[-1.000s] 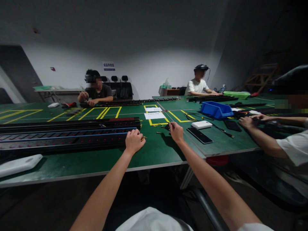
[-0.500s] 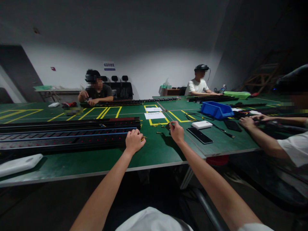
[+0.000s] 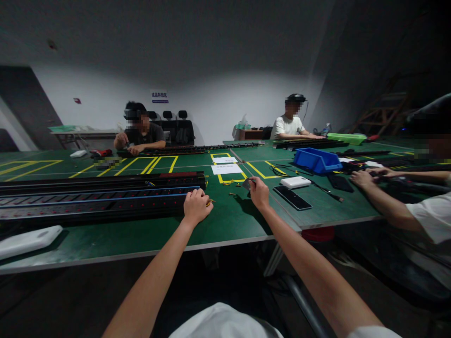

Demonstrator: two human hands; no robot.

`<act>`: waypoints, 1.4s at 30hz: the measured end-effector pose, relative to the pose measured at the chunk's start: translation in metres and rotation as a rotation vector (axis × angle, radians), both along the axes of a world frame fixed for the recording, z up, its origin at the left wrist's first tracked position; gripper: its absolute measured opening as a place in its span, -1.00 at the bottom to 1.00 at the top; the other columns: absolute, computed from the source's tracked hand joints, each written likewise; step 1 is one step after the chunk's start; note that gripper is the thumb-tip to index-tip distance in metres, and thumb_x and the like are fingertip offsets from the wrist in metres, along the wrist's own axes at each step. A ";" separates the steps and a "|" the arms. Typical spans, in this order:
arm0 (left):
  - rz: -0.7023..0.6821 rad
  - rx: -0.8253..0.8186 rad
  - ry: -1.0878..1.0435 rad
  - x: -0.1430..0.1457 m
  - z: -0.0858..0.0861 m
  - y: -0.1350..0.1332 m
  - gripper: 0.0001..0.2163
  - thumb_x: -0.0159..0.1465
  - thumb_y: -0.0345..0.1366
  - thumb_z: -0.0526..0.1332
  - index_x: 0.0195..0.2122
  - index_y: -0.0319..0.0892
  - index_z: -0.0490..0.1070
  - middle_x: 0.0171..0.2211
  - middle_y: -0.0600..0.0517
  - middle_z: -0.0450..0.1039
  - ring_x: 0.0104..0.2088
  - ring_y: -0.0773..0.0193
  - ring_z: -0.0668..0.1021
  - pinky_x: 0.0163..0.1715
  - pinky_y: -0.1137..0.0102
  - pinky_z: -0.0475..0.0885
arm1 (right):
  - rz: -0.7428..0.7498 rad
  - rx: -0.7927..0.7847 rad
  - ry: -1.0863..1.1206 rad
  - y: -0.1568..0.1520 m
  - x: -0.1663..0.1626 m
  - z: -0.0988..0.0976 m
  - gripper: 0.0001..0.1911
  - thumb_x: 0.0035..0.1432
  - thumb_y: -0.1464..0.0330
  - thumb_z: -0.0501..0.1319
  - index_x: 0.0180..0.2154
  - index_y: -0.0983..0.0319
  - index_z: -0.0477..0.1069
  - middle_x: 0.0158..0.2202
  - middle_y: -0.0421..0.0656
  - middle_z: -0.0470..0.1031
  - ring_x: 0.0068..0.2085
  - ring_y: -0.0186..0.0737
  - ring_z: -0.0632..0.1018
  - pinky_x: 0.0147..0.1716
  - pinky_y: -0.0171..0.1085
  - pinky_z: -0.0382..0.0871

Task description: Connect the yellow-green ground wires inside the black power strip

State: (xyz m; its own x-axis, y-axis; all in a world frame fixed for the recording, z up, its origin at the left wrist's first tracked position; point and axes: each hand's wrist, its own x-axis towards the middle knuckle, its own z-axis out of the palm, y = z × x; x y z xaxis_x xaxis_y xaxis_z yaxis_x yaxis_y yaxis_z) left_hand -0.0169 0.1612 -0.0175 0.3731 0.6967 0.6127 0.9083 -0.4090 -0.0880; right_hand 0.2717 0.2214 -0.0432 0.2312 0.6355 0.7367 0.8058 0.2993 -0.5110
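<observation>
My left hand (image 3: 196, 207) rests as a fist on the green table (image 3: 229, 225) at the near end of a long black rail assembly (image 3: 98, 197) with blue lines and red dots. A small yellow-tipped piece (image 3: 210, 203) sticks out of that fist. My right hand (image 3: 259, 192) is further right, fingers pinched on a small dark flat part (image 3: 246, 183) held just above the table. A few small brass-coloured bits (image 3: 232, 194) lie on the table between my hands.
A black phone (image 3: 292, 197) and a white box (image 3: 295, 182) lie right of my right hand, a blue bin (image 3: 316, 160) behind them. A white device (image 3: 28, 241) sits near left. A co-worker's hands (image 3: 362, 178) work at right; two other people sit across.
My right hand has lifted the small dark part slightly and tipped it; my left hand has stayed still.
</observation>
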 end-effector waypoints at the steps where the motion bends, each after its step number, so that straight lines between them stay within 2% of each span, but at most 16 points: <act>1: 0.000 -0.001 0.000 0.000 0.000 0.000 -0.79 0.29 -0.20 0.20 -0.39 -0.14 0.57 -0.26 -0.09 0.43 -0.19 0.08 0.42 -0.23 0.17 0.25 | 0.005 0.000 0.006 0.000 0.000 0.000 -0.54 0.42 0.14 -0.07 -0.09 0.27 0.50 -0.22 0.07 0.62 -0.23 0.01 0.57 -0.21 -0.17 0.35; 11: -0.001 -0.007 -0.006 0.000 0.000 0.000 -0.79 0.29 -0.20 0.20 -0.37 -0.13 0.58 -0.25 -0.10 0.43 -0.18 0.06 0.42 -0.22 0.17 0.26 | 0.059 -0.029 0.041 0.003 0.001 0.000 -0.44 0.42 0.04 -0.10 -0.12 0.27 0.51 -0.33 0.02 0.61 -0.34 -0.04 0.57 -0.30 -0.19 0.38; 25: 0.005 0.007 -0.003 0.001 -0.001 0.001 -0.81 0.27 -0.20 0.22 -0.39 -0.13 0.57 -0.26 -0.09 0.42 -0.18 0.06 0.42 -0.22 0.16 0.26 | 0.044 -0.010 0.050 0.003 0.002 -0.001 -0.47 0.40 0.05 -0.08 -0.14 0.27 0.51 -0.33 0.03 0.61 -0.34 -0.04 0.56 -0.27 -0.17 0.38; 33: 0.004 0.005 -0.004 0.000 -0.001 0.000 -0.80 0.28 -0.20 0.21 -0.39 -0.13 0.57 -0.26 -0.09 0.42 -0.18 0.07 0.42 -0.23 0.16 0.26 | 0.024 -0.002 0.029 0.002 0.002 -0.002 -0.57 0.37 0.11 0.00 -0.16 0.26 0.51 -0.33 0.03 0.61 -0.34 -0.02 0.57 -0.25 -0.17 0.38; 42: 0.011 0.008 0.003 0.001 -0.001 0.000 -0.80 0.28 -0.19 0.21 -0.39 -0.14 0.56 -0.26 -0.09 0.42 -0.18 0.07 0.42 -0.22 0.15 0.26 | -0.019 -0.021 0.018 -0.001 0.001 -0.001 -0.58 0.38 0.14 0.01 -0.06 0.28 0.49 -0.35 0.02 0.62 -0.36 -0.02 0.56 -0.30 -0.19 0.32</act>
State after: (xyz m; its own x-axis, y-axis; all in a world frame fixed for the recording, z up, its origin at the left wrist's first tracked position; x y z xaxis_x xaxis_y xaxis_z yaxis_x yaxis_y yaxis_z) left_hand -0.0160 0.1613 -0.0182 0.3674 0.6959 0.6170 0.9125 -0.3981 -0.0943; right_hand 0.2728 0.2205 -0.0441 0.2570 0.6463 0.7185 0.8017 0.2726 -0.5320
